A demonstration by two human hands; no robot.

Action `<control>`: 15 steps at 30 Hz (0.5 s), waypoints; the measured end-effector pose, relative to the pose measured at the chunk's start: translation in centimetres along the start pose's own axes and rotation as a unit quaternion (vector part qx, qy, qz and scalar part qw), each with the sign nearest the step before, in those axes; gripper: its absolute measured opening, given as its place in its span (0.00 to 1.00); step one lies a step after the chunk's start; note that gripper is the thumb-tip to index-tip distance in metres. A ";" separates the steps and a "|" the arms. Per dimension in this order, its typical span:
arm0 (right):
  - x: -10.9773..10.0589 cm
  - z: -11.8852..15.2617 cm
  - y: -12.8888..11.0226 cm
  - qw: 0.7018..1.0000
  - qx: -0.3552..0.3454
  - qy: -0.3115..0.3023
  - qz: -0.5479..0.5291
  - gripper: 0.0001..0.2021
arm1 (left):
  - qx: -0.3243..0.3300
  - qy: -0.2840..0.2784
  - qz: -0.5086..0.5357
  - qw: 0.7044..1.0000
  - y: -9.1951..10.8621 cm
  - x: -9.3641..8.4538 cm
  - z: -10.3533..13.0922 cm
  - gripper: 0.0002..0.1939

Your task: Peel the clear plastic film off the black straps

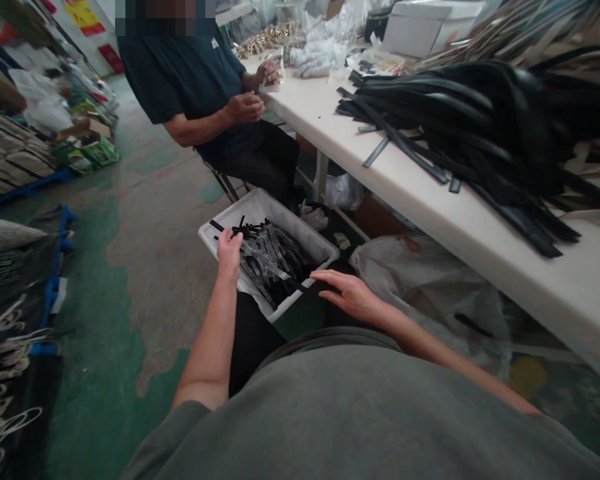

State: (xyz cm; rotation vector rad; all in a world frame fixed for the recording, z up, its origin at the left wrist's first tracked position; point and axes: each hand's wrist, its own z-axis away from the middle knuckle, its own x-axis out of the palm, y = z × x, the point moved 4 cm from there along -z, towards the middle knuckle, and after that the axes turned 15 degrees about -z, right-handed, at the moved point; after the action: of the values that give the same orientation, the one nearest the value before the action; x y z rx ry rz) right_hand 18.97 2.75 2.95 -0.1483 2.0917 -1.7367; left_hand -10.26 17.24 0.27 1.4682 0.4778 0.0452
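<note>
A white plastic bin (314, 235) sits on the floor in front of my knees, filled with several black straps (270, 257). My left hand (229, 253) reaches into the bin's near left side, fingers closed on the end of a black strap. That strap runs across the bin to my right hand (347, 293), which lies flat and palm down over its other end at the bin's right corner, fingers spread.
A long white table (430, 200) stands at the right with a big pile of black straps (485, 127), plastic bags and a white box (427, 27). A seated person (210, 100) in a dark shirt handles something small at the table's far end. Bags lie under the table; stacked goods line the left.
</note>
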 end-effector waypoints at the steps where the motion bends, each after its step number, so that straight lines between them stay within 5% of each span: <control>1: 0.3 -0.2 0.1 1.000 -0.001 -0.023 0.016 0.19 | 0.036 -0.012 0.013 0.999 1.4 -0.4 1.1 0.25; 4: 0.7 0.3 0.7 0.997 0.015 -0.053 0.052 0.15 | 0.101 -0.126 0.034 0.986 4.6 -0.1 6.2 0.21; 8: -0.3 3.1 2.5 0.996 0.054 -0.020 0.074 0.11 | 0.060 -0.235 0.051 0.969 4.8 1.5 12.6 0.19; 11: -4.4 6.4 5.5 0.973 0.169 0.113 0.106 0.11 | 0.009 -0.316 0.017 0.949 2.7 3.6 15.4 0.21; 15: -11.7 12.5 9.3 0.894 0.326 0.276 0.135 0.15 | -0.055 -0.414 -0.055 0.907 -1.1 6.8 18.1 0.26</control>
State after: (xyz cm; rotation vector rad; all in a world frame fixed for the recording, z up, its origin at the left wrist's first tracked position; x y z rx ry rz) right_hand 35.98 -2.70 -4.73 0.8806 1.5933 -2.3612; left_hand 1.72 2.22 -2.17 1.2096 -0.1414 -0.6133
